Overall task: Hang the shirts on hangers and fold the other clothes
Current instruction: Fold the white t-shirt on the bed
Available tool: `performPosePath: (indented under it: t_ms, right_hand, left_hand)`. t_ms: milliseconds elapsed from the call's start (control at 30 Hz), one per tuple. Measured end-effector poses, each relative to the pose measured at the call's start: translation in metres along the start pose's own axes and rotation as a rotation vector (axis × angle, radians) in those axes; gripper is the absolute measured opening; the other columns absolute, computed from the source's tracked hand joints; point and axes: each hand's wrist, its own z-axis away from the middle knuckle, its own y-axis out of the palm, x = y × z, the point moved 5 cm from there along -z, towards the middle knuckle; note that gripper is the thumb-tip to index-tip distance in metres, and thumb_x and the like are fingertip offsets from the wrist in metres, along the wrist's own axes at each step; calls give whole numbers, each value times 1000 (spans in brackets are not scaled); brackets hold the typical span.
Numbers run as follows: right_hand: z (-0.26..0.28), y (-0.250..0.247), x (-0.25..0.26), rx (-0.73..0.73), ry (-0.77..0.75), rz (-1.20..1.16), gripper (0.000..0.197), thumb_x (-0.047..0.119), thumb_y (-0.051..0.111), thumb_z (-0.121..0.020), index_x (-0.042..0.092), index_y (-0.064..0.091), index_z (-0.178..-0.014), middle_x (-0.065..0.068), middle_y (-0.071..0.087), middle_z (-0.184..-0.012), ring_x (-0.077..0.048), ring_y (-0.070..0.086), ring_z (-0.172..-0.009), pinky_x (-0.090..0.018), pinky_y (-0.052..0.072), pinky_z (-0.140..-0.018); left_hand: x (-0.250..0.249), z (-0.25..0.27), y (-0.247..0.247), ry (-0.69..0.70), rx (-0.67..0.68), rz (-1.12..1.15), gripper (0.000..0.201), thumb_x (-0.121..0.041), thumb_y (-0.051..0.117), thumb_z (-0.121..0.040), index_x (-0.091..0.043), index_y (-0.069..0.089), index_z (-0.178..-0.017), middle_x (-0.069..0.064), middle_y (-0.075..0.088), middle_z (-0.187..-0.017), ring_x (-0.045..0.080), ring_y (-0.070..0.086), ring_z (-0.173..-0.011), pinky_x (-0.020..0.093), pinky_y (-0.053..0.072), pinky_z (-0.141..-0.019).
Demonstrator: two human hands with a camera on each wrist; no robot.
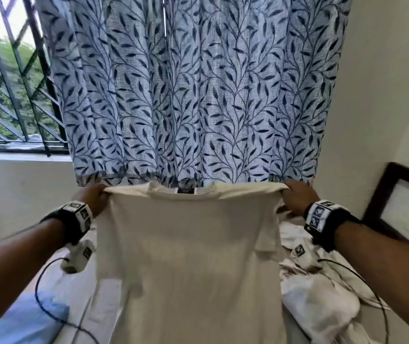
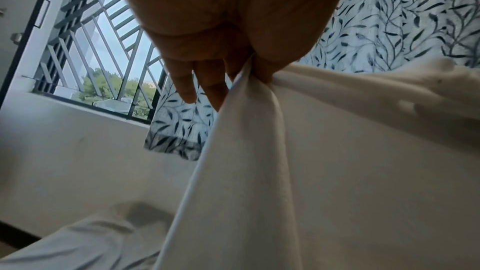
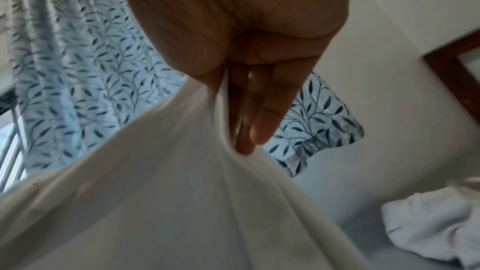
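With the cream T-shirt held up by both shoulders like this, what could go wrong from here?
1. Each hand, left hand and right hand, only pinches a small bunch of the cream T-shirt at a shoulder; a corner could slip and the shirt sag.
2. No hanger shows in any view, so one hand may have to let go to fetch it.
3. The shirt's lower part hangs over the bed, near the white clothes pile, and could drag into it.

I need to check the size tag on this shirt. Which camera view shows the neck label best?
The head view: the dark neck label sits at the collar of the cream shirt, stretched between the left hand and the right hand, though its print is unreadable. Both wrist views show only bunched fabric at each grip, no label.
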Motion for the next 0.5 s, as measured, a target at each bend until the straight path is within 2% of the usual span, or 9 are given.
performPosePath:
  t_ms: [33, 100, 133, 167, 233, 267, 333, 400, 500]
  right_hand:
    - [-14, 1, 3, -58, 13, -100, 25, 9, 46, -100, 17, 67, -110, -8, 70, -105, -27, 77, -74, -34, 60, -49]
    - [-41, -12, 18, -194, -30, -171, 36, 19, 56, -88, 23, 68, -121, -10, 72, -117, -32, 73, -92, -38, 64, -63]
    - [-56, -23, 23, -261, -68, -150, 43, 24, 56, -84, 23, 68, -125, -11, 73, -119, -31, 71, -96, -37, 63, -70]
    - [-62, -34, 31, -315, -108, -146, 45, 25, 52, -85, 24, 68, -127, -10, 73, -122, -31, 69, -100, -37, 61, -75]
    - [-63, -59, 51, -392, -188, -230, 45, 24, 44, -90, 32, 67, -128, -5, 71, -126, -29, 67, -107, -44, 60, -91]
    - [-58, -72, 59, -427, -230, -246, 45, 21, 43, -93, 33, 67, -129, -3, 70, -126, -28, 67, -109, -42, 57, -97]
    - [-50, -93, 63, -507, -303, -221, 41, 17, 45, -98, 29, 68, -130, -3, 70, -127, -26, 64, -113, -33, 50, -97]
    - [-39, -105, 53, -544, -356, -218, 40, 20, 47, -97, 29, 69, -129, 0, 71, -128, -26, 64, -116, -34, 48, -96]
    - [-7, -103, 23, -522, -378, -162, 36, 20, 49, -99, 32, 69, -126, -2, 72, -125, -28, 65, -113, -36, 49, -93]
  left_hand:
    - [-10, -15, -8, -8, -55, 27, 23, -16, 60, -101, -4, 73, -115, 31, 70, -112, 48, 66, -103, 46, 51, -85]
    - [-36, -42, -40, -22, -198, 118, 26, -14, 56, -103, 3, 70, -117, 37, 66, -113, 52, 64, -106, 49, 49, -87]
    - [-49, -54, -57, -15, -272, 152, 29, -14, 53, -104, 5, 68, -120, 39, 65, -115, 54, 62, -108, 51, 48, -89]
    - [-61, -66, -74, 5, -334, 184, 31, -15, 51, -105, 5, 66, -123, 40, 64, -118, 54, 61, -111, 52, 48, -92]
    - [-82, -79, -108, 41, -424, 240, 35, -19, 45, -107, 3, 63, -126, 37, 62, -124, 52, 59, -115, 51, 46, -95]
    - [-89, -81, -123, 46, -468, 276, 37, -23, 42, -108, 1, 61, -128, 35, 61, -126, 50, 58, -117, 50, 45, -95]
    - [-101, -78, -148, 75, -561, 322, 42, -33, 38, -106, -4, 59, -127, 32, 62, -125, 47, 58, -115, 49, 44, -93]
    - [-109, -61, -164, 138, -627, 332, 43, -39, 36, -102, -8, 59, -121, 29, 63, -118, 45, 60, -108, 48, 44, -85]
    - [-105, -24, -158, 238, -579, 288, 38, -39, 38, -104, -8, 58, -115, 30, 63, -108, 48, 60, -100, 46, 41, -76]
